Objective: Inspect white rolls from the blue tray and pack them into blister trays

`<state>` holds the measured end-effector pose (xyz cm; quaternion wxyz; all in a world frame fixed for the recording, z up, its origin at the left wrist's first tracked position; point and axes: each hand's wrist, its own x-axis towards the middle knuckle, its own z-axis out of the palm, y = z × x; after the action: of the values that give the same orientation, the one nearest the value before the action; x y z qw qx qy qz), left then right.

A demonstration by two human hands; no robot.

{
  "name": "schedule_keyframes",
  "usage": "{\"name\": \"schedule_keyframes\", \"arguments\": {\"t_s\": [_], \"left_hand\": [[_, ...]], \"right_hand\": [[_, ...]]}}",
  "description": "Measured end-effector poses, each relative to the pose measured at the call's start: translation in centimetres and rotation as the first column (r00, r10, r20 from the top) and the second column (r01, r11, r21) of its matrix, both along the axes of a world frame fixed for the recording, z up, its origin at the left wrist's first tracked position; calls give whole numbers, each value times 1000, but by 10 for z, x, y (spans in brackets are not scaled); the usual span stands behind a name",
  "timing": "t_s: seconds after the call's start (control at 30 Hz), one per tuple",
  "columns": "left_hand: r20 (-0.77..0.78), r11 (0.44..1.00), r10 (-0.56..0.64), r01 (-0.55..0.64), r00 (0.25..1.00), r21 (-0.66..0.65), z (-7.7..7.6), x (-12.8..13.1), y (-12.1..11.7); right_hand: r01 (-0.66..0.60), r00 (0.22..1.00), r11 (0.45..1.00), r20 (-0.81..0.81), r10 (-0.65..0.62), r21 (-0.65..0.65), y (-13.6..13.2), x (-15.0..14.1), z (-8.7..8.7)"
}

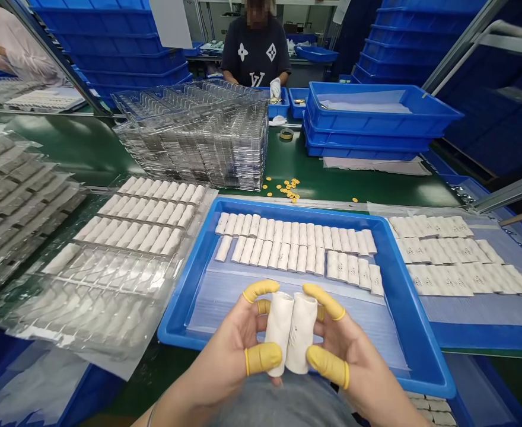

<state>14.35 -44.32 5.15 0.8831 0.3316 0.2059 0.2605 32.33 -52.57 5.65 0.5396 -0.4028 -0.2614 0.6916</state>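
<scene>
Head cam view, looking down at two white rolls [280, 332] held up over the near part of a blue plastic tray [403, 296]. Left hand [238, 350] and right hand [345, 356] each pinch one roll between thumb and fingers, with yellow finger cots [264, 358] on the fingers. Neither hand is spread; both curl inward, pressing the rolls together side by side so they touch. There's some faint print on them, but it's too small to read.

The main thing to notice is the lineup. Both rolls have their long axes running roughly away from the person, leaning slightly toward the right of the view, so they're close to parallel with the rows of white rolls [296, 246] in the tray, just ahead of the hands. Left hand is nearer the left end of those rows, right hand nearer the short group at the right end.

Left of the tray, a clear plastic blister tray [87, 350] holds more rolls. To its right, more rolls [439, 255] lie on a sheet. Beyond its far rim, gold discs [285, 188] are scattered on the green worktop [332, 178], and a co-worker [256, 53] stands farther back.
</scene>
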Motion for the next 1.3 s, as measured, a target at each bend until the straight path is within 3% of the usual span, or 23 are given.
{"name": "schedule_keyframes", "arguments": {"t_s": [0.37, 0.63, 0.93, 1.3], "left_hand": [[52, 999, -44, 44, 998, -5, 8, -7, -5], [131, 995, -8, 21, 991, -100, 17, -4, -6], [99, 1000, -11, 11, 995, 6, 22, -8, -8], [108, 998, 25, -18, 994, -66, 23, -7, -8]], "right_hand": [[16, 1000, 999, 19, -16, 34, -1, 2, 11], [-34, 989, 999, -142, 32, -12, 0, -2, 16], [-50, 997, 999, -51, 51, 19, -2, 0, 24], [-31, 998, 1000, -55, 30, -4, 0, -1, 24]]}}
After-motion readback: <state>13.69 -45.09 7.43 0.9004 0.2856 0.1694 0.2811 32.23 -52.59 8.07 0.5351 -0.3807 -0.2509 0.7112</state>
